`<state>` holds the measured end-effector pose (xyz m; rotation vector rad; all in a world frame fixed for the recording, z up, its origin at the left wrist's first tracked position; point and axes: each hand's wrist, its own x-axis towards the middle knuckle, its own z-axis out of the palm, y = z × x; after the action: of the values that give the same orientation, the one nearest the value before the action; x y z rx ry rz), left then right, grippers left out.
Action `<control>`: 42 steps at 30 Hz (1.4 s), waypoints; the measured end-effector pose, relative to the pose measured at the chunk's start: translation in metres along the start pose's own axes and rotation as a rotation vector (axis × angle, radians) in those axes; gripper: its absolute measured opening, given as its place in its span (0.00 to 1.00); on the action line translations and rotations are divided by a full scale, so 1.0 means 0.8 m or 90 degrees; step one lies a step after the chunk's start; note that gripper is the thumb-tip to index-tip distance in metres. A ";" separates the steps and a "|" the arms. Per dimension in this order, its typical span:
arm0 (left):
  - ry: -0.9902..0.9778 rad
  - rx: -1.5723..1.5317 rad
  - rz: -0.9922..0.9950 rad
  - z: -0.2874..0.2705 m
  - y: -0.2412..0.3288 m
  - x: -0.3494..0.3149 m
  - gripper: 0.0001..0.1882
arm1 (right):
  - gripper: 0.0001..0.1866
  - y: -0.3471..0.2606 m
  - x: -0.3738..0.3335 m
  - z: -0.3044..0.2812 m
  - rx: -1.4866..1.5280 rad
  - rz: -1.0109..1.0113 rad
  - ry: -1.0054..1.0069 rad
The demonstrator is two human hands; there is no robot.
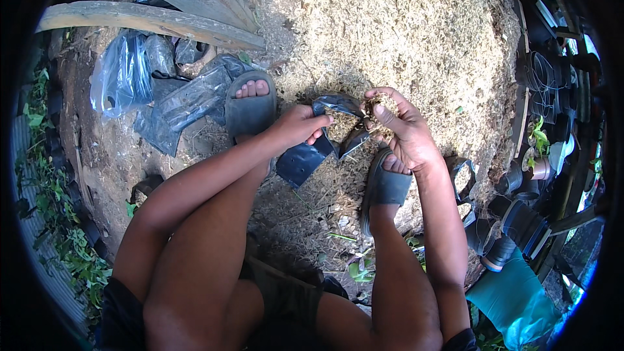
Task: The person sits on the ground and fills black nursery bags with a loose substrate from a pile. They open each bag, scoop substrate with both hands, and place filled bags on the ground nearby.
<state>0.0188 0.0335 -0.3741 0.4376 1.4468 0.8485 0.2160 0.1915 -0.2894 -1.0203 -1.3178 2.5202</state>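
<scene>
The upper centre and upper right of the frame are filled by one broad pile of pale, flaky husk-like material (pixel 403 26). Two wooden beams (pixel 149 18) are seen at upper left, meeting near the edge of the pile. At lower right one teal sheet (pixel 517 302) is spread, and at upper left one clear bluish plastic bag (pixel 123 78) is lain beside crumpled black plastic (pixel 198 95), whose separate pieces cannot be counted. Two dark sandals (pixel 251 117) are worn, one on each foot.

Between the feet, at the centre of the frame, one black plastic bag (pixel 305 161) is held, its mouth gaping toward the pile. It is judged light, limp and rather slippery, easily creased and perhaps torn if pulled hard — best taken by the rim, with the mouth kept spread.

Two hands are shown. By the left hand (pixel 300 127), the bag's edge is pinched between thumb and fingers. By the right hand (pixel 409 131), one loose clump (pixel 377 103) is gripped between thumb and curled fingers beside the mouth — whether the bag is also touched cannot be told. The clump is judged light and crumbly, better cupped than squeezed.
</scene>
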 end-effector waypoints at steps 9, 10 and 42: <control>-0.019 0.036 0.008 0.000 0.005 -0.005 0.16 | 0.18 0.026 0.016 0.038 -0.617 0.040 -0.005; -0.031 0.046 0.018 0.000 0.005 -0.006 0.16 | 0.18 0.032 0.018 0.040 -0.648 0.017 0.013; 0.052 0.274 0.049 -0.012 -0.010 -0.005 0.22 | 0.10 0.067 -0.008 0.055 -0.956 -0.241 -0.082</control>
<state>0.0116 0.0233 -0.3786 0.7935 1.7019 0.6164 0.2044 0.1259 -0.3099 -0.5211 -3.0749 1.0133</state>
